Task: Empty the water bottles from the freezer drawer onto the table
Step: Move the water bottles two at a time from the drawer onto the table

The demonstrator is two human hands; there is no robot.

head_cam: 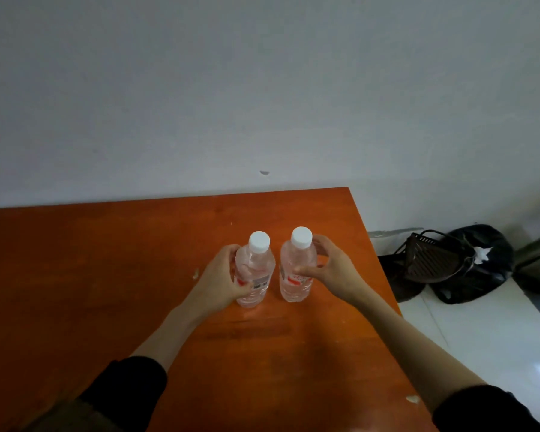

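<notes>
Left hand: the left hand [223, 275] is wrapped around the body of the left bottle [255, 271], fingers curled round its far side and thumb pressed on the near side by the label.
Right hand: the right hand [331, 269] cups the right bottle [296, 266] from its right side; the thumb tip touches the plastic near the label, while the fingers [320, 244] arch up by the shoulder below the cap, a loose hold more than a tight one.
Bottles: two clear plastic water bottles, each with a white screw cap and a red-and-white label band round the middle; the left one also shows a grey barcode patch. Both stand upright, side by side, close but apart.
Position: both stand on the bench [106, 275], toward its far right part.
Sleeves: dark sleeves pushed up, forearms bare.
Bench: glossy orange-brown wood with a few small pale chips, one near the right edge.
Room: plain pale wall [262, 88] behind the bench, with a small dark mark just above the bench's far edge.
Floor: pale floor at right, where a dark slatted basket [430, 260] leans against a black bag [480, 266].
</notes>
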